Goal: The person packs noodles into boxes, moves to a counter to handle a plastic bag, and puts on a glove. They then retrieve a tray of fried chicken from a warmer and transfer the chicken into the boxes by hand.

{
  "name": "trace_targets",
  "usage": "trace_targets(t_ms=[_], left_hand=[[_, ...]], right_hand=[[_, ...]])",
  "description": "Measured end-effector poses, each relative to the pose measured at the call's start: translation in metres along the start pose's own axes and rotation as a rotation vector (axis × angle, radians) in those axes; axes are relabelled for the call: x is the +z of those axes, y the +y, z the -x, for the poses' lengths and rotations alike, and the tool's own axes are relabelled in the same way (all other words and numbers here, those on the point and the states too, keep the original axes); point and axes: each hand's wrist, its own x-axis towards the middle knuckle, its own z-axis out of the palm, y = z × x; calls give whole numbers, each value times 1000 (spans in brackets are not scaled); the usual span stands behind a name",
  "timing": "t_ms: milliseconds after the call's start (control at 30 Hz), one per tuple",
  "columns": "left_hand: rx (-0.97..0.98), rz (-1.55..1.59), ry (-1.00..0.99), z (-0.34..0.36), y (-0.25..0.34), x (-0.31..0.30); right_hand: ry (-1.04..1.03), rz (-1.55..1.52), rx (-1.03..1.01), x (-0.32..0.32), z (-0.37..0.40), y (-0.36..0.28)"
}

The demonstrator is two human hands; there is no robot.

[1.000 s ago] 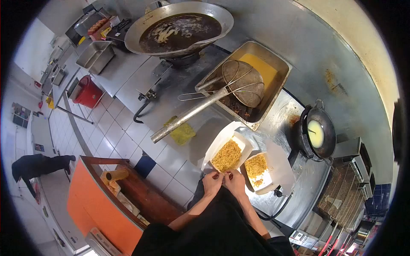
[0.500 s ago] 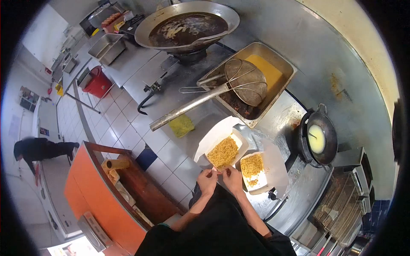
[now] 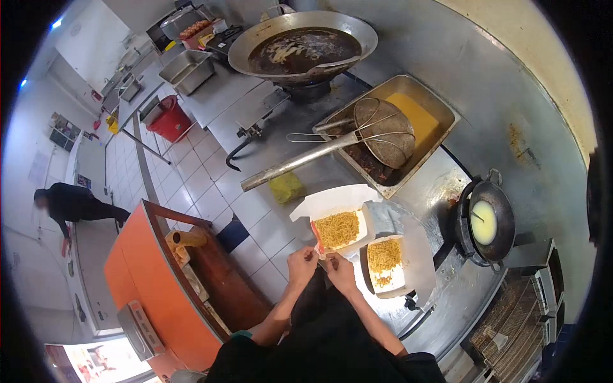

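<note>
A white paper takeout box (image 3: 362, 225) with fried noodles (image 3: 338, 230) lies on the steel counter, its lid flap folded back. A red strip shows along its left side. My left hand (image 3: 302, 265) is closed at the box's near left corner, fingertips pinched on the edge. Beside it, my right hand (image 3: 340, 271) pinches the same corner from the right. The fingers partly hide what they grip. Just right of my hands stands a second takeout box (image 3: 396, 281), open, holding noodles (image 3: 384, 256).
Beyond the boxes, a steel pan (image 3: 450, 124) of yellow liquid carries a long-handled strainer (image 3: 386, 133). Farther back sits a large wok (image 3: 367, 39) of dark oil. A small wok (image 3: 504, 220) stands right. An orange cabinet (image 3: 143, 274) is left, with a person (image 3: 80, 203) farther off.
The view has shifted, so the surroundings appear farther right and lower. The left box has turned slightly, and its red strip now shows. Both hands remain pinched at its near corner.
</note>
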Motion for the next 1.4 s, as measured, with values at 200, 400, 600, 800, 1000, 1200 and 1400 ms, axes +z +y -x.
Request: trace_targets(t_ms=[200, 400, 600, 800, 1000, 1200, 1400], left_hand=[[-30, -102, -82, -34, 15, -3], [-72, -195, -77, -39, 34, 0], [26, -197, -55, -42, 21, -1], [-4, -117, -121, -54, 10, -4], [20, -160, -165, -69, 4, -7], [83, -153, -219, -80, 18, -8], [196, -103, -220, -90, -17, 0]], right_hand=[[13, -68, -85, -8, -1, -3], [77, 113, -23, -20, -18, -35], [40, 438, -130, -1, -70, -42], [-9, 532, -161, 14, -85, -31], [25, 491, -182, 17, -83, -35], [45, 491, -121, 19, -79, -41], [1, 520, -63, 13, -73, -58]])
